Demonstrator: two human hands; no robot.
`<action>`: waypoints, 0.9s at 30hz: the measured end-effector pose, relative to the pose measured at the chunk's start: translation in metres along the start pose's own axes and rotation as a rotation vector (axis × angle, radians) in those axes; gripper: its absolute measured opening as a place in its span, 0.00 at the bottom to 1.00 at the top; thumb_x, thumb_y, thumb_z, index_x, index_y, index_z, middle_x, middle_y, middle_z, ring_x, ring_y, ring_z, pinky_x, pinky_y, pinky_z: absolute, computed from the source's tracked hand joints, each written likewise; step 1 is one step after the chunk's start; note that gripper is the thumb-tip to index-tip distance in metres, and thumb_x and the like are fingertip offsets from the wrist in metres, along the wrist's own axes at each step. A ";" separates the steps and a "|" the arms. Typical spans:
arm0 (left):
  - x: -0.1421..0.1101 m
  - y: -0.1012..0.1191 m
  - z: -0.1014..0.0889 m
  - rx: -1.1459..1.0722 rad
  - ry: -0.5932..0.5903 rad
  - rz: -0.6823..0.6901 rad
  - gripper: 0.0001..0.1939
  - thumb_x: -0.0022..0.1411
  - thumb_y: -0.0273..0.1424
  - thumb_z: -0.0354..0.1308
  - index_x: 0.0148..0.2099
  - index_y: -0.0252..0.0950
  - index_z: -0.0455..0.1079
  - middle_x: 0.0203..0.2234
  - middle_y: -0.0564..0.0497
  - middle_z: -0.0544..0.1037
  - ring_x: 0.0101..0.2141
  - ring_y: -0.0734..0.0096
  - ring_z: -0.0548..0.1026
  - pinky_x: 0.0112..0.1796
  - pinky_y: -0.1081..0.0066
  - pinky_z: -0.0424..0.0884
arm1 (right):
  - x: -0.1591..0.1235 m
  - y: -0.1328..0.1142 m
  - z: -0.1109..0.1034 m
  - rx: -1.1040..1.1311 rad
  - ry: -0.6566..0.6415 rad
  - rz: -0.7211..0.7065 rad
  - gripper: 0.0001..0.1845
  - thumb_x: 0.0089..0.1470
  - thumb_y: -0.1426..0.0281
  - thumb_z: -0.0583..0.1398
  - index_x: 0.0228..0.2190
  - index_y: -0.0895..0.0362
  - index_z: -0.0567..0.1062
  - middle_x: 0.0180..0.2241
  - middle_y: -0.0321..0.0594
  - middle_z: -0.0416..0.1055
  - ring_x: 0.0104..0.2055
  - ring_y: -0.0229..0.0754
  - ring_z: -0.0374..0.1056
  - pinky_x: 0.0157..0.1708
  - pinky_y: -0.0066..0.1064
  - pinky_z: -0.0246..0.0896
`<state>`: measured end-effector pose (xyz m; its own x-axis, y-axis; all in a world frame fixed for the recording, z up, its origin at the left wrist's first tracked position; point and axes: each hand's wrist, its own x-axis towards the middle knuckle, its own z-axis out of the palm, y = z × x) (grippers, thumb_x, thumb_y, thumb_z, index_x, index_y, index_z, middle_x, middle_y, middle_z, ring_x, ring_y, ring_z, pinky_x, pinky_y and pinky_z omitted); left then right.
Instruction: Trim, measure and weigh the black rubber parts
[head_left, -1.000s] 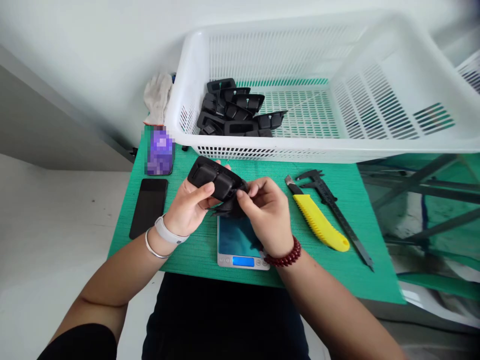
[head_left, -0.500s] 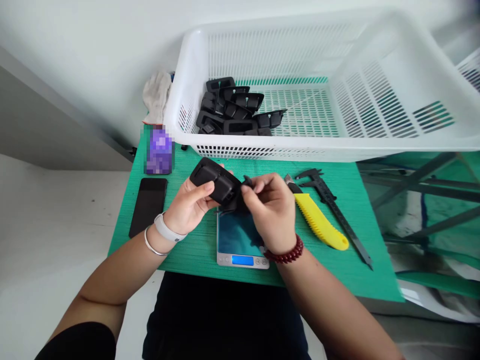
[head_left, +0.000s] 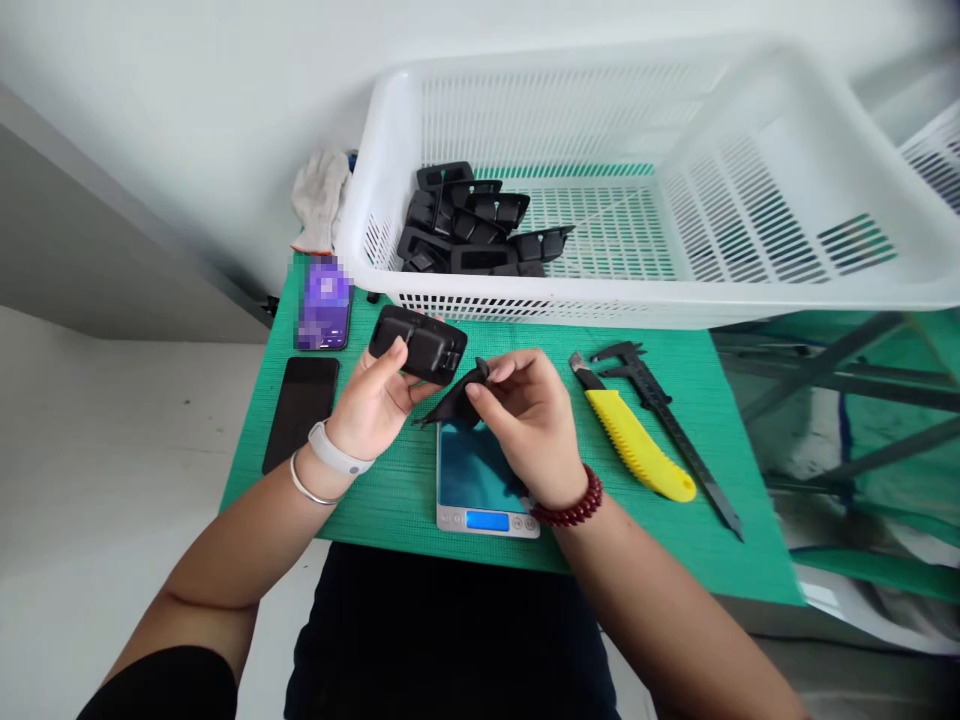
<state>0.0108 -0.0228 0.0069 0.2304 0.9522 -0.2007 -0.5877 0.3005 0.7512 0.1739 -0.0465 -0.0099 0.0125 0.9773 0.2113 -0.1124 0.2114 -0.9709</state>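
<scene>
My left hand (head_left: 379, 400) is closed round a black plastic housing (head_left: 421, 345), thumb on its face and fingers beneath. Between thumb and fingers, my right hand (head_left: 529, 415) pinches a second black plastic part (head_left: 459, 400), which tilts down to the left and has a thin pointed end. A narrow gap separates the two black parts. Both are above a digital scale (head_left: 476, 480) whose small display glows blue. The right hand covers part of the scale's right side.
Behind my hands stands a white basket (head_left: 555, 300) with several black parts (head_left: 480, 215) at its left end. A yellow-handled cutter (head_left: 637, 440) and a caliper (head_left: 675, 430) lie on the right. To the left are two phones (head_left: 301, 415) and a work glove (head_left: 321, 198).
The housing in my left hand has moved slightly up and left and turned flatter. My right hand has shifted a little left with its part, and the two parts now show apart.
</scene>
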 end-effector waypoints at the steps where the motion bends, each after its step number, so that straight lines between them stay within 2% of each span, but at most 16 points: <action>1: -0.001 -0.002 0.001 0.008 -0.021 -0.017 0.25 0.56 0.40 0.65 0.55 0.40 0.68 0.50 0.47 0.77 0.44 0.61 0.79 0.39 0.67 0.78 | -0.001 0.001 0.001 0.004 -0.009 0.006 0.12 0.51 0.73 0.63 0.31 0.52 0.63 0.33 0.32 0.65 0.33 0.33 0.66 0.33 0.27 0.67; 6: -0.004 -0.005 0.003 0.037 -0.089 -0.061 0.27 0.55 0.41 0.66 0.55 0.40 0.68 0.47 0.47 0.78 0.40 0.65 0.80 0.35 0.74 0.78 | -0.002 0.000 0.001 -0.001 0.018 0.007 0.14 0.49 0.74 0.64 0.31 0.52 0.62 0.31 0.31 0.66 0.33 0.33 0.66 0.33 0.27 0.67; 14: -0.006 -0.008 0.003 0.037 -0.095 -0.088 0.28 0.54 0.38 0.67 0.56 0.40 0.66 0.40 0.50 0.80 0.37 0.69 0.80 0.37 0.72 0.79 | 0.003 -0.004 -0.002 -0.038 0.151 -0.022 0.12 0.50 0.73 0.62 0.29 0.52 0.62 0.30 0.32 0.64 0.32 0.32 0.64 0.31 0.26 0.66; 18: -0.005 -0.007 0.003 0.012 -0.078 -0.083 0.27 0.53 0.39 0.68 0.54 0.41 0.68 0.44 0.50 0.79 0.36 0.72 0.80 0.33 0.77 0.78 | 0.001 -0.003 -0.001 -0.031 0.065 0.014 0.12 0.50 0.73 0.62 0.30 0.52 0.61 0.31 0.32 0.62 0.32 0.33 0.62 0.31 0.26 0.65; 21: -0.005 -0.005 0.004 0.009 -0.072 -0.083 0.26 0.54 0.40 0.67 0.54 0.41 0.69 0.47 0.50 0.79 0.37 0.72 0.80 0.33 0.78 0.77 | -0.001 -0.002 -0.001 -0.052 -0.004 0.017 0.12 0.50 0.73 0.61 0.30 0.52 0.61 0.31 0.32 0.63 0.32 0.33 0.62 0.31 0.27 0.64; 27: -0.005 -0.005 0.003 -0.004 -0.099 -0.086 0.25 0.54 0.39 0.67 0.54 0.40 0.69 0.46 0.49 0.79 0.37 0.72 0.80 0.34 0.77 0.78 | -0.002 -0.004 -0.001 -0.142 0.056 -0.030 0.11 0.50 0.74 0.62 0.31 0.52 0.62 0.31 0.32 0.64 0.33 0.34 0.64 0.33 0.29 0.65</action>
<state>0.0152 -0.0292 0.0063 0.3555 0.9129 -0.2007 -0.5653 0.3810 0.7316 0.1754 -0.0488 -0.0069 0.0697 0.9689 0.2375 0.0305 0.2359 -0.9713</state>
